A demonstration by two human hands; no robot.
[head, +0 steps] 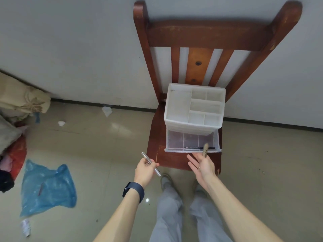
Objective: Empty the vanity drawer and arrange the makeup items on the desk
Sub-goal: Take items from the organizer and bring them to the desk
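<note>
A white plastic makeup organizer (194,106) with empty top compartments stands on a red-brown wooden chair (174,159). Its clear drawer (192,143) is pulled out toward me. A black pencil (199,147) lies along the drawer's front. My left hand (145,172) is left of the chair seat and grips a slim silver tube (151,164). My right hand (202,165) hovers just in front of the drawer, palm turned inward. It pinches a brownish stick-like item (205,150) between thumb and fingers, over the drawer's front edge.
The chair backs onto a pale wall. On the tiled floor at left lie a blue plastic bag (48,187), scraps of white paper (107,110) and a pile of cloth and bags (12,137). My legs in grey trousers (174,215) stand before the chair.
</note>
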